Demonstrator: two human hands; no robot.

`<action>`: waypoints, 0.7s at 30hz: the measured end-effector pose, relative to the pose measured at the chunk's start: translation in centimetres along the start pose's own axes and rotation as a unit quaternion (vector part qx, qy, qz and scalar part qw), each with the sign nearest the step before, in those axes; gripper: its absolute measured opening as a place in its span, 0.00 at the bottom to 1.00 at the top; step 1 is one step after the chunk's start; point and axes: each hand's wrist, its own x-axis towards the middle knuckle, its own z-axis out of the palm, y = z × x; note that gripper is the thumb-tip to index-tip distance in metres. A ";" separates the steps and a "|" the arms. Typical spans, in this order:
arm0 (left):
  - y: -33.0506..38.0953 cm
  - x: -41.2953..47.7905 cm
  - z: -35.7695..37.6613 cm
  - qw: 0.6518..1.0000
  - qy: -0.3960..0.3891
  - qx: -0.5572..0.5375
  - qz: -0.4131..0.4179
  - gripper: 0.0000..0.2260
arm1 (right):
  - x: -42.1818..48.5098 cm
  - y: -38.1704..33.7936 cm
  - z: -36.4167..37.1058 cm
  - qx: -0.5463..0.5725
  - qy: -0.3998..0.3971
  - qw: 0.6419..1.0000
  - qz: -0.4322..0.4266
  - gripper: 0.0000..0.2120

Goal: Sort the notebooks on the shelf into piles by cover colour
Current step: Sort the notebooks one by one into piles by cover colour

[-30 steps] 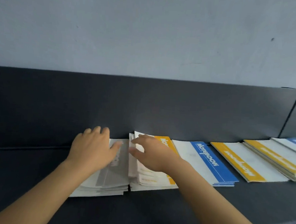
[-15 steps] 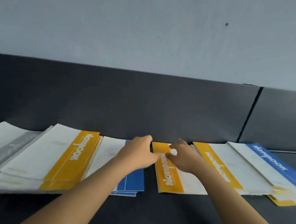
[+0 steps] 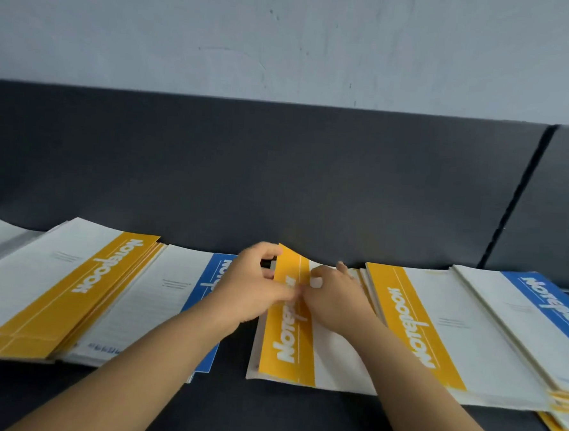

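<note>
The yellow notebook [image 3: 287,348] is pinched by the left hand [image 3: 255,288]; the grip of the right hand [image 3: 336,296] beside it is unclear. Every page should be caught.

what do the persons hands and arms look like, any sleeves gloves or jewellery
The left hand and right hand are bare, with no gloves, rings or watch to be seen. Both forearms are bare too, and no sleeve shows anywhere up to the frame's lower edge.
</note>
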 end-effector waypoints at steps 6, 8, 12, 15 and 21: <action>0.9 -0.3 0.3 0.983 -0.071 -0.155 -0.070 0.29 | -0.3 0.3 -1.1 0.143 0.056 0.988 0.030 0.24; 1.1 -0.3 -0.1 0.982 -0.051 -0.172 -0.055 0.24 | -0.4 0.1 -1.3 0.148 0.058 0.987 0.032 0.28; 2.2 -0.4 -2.3 0.973 0.002 -0.228 -0.021 0.18 | -0.8 -0.1 -2.0 0.252 0.081 0.964 0.023 0.33; 2.8 -1.0 -3.9 0.979 -0.008 -0.201 -0.025 0.16 | -1.3 -0.4 -2.3 0.353 0.099 0.930 0.011 0.33; 1.8 -3.6 -10.0 0.979 -0.166 -0.105 -0.054 0.31 | -2.2 -3.6 -1.2 0.271 0.115 0.955 -0.040 0.31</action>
